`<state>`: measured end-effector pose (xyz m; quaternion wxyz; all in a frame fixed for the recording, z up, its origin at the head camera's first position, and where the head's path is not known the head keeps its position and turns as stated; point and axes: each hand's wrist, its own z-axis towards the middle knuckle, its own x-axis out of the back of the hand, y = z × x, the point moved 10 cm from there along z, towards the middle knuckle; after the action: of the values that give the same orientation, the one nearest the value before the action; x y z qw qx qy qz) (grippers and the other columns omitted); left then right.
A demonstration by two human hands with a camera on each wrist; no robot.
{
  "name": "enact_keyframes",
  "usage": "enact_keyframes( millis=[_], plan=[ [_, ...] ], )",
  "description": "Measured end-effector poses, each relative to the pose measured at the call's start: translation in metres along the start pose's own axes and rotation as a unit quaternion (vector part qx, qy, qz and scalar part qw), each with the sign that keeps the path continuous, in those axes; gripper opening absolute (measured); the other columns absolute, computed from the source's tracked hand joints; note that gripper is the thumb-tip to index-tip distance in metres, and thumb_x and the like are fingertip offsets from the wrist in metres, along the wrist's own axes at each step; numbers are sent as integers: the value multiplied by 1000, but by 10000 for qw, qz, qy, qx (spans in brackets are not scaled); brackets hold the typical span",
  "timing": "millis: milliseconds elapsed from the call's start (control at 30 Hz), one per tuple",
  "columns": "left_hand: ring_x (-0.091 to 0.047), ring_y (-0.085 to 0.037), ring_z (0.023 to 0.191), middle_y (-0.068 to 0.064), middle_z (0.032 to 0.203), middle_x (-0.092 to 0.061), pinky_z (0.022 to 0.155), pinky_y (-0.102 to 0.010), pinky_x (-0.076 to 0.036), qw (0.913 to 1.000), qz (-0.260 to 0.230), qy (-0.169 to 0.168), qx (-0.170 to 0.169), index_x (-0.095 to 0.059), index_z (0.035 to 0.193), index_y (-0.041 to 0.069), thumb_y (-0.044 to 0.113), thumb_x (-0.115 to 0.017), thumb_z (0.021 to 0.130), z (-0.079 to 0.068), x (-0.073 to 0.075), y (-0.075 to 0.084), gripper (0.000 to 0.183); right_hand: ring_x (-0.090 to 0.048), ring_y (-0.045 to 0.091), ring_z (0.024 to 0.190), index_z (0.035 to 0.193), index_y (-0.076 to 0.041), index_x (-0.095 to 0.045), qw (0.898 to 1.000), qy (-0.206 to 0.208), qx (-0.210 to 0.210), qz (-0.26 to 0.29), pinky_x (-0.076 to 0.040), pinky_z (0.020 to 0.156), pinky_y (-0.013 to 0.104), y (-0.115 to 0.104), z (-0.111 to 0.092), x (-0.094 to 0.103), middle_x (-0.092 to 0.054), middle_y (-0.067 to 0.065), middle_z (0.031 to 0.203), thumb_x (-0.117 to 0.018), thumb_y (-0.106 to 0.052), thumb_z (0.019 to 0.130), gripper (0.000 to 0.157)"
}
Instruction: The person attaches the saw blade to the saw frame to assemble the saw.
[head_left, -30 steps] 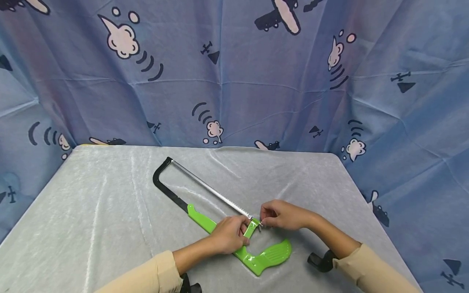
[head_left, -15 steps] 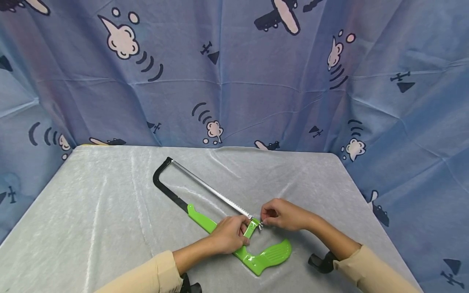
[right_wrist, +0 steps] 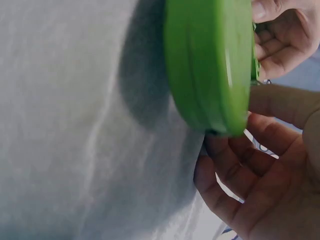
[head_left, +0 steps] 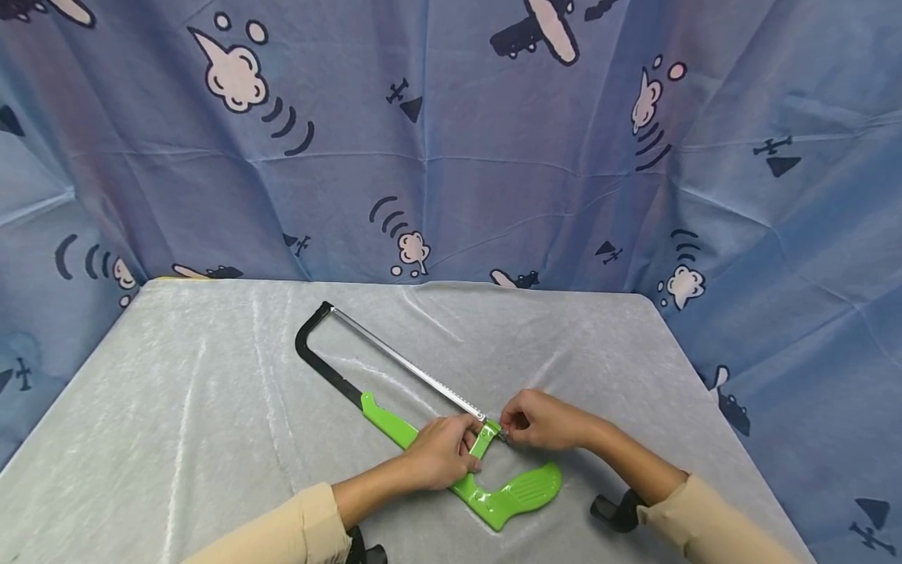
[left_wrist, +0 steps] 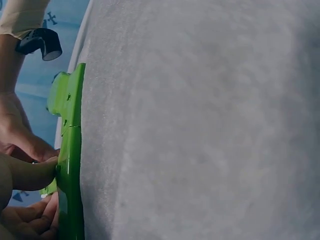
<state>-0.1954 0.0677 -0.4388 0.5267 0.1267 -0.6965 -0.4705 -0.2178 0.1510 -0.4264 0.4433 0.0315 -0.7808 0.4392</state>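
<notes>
A hacksaw (head_left: 389, 425) with a green handle and a black front frame lies slantwise on the cloth-covered table. Its silvery blade (head_left: 409, 364) runs from the black far tip to the green post near both hands. My left hand (head_left: 440, 453) grips that green post, thumb on the near side. At the post's outer end, the fingertips of my right hand (head_left: 546, 421) pinch a small metal wing nut (head_left: 503, 436), mostly covered by the fingers. The green grip (right_wrist: 205, 60) of the saw hides part of the work in the right wrist view.
Grey velvety cloth (head_left: 211, 423) covers the table, with a few creases. Behind it hangs a blue curtain (head_left: 451, 196) printed with planes and clouds. Black camera mounts (head_left: 616, 513) sit at the wrists, under beige sleeves.
My right hand has shifted slightly down around the wing nut, its fingers now covering more of it. My left hand stays on the post; the hacksaw hardly moves.
</notes>
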Motion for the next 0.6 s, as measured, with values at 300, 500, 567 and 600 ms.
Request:
enact_keyframes(
  millis=[300, 500, 567, 600],
  plan=[
    [-47, 2, 59, 9, 70, -55, 58, -18, -38, 10000, 70, 6, -28, -61, 98, 12, 10, -77, 69, 1, -1, 0, 33, -37, 0, 47, 58, -16, -47, 9978, 36, -369, -547, -30, 44, 18, -2, 5, -7, -41, -12, 51, -70, -12, 70, 27],
    [-47, 2, 59, 8, 70, -56, 58, -18, -38, 10000, 35, 17, -47, -61, 98, 12, 10, -77, 69, 0, 0, 1, 33, -33, 0, 45, 56, -18, -45, 9946, 223, -491, -887, -27, 43, 18, -4, 8, -7, -36, -14, 49, -69, -14, 69, 28],
    [-47, 2, 59, 8, 70, -56, 58, -18, -38, 10000, 29, 15, -52, -61, 98, 12, 10, -77, 69, 0, 0, 1, 33, -32, 1, 45, 55, -19, -45, 9942, 230, -535, -899, -26, 42, 19, -4, 8, -8, -34, -14, 49, -67, -14, 69, 27],
    [-47, 2, 59, 8, 70, -56, 58, -18, -38, 10000, 28, 11, -53, -61, 98, 12, 10, -77, 69, 0, 0, 1, 33, -32, 1, 44, 55, -19, -45, 9942, 222, -549, -895, -25, 42, 19, -4, 8, -9, -34, -14, 49, -67, -14, 69, 26]
  ],
)
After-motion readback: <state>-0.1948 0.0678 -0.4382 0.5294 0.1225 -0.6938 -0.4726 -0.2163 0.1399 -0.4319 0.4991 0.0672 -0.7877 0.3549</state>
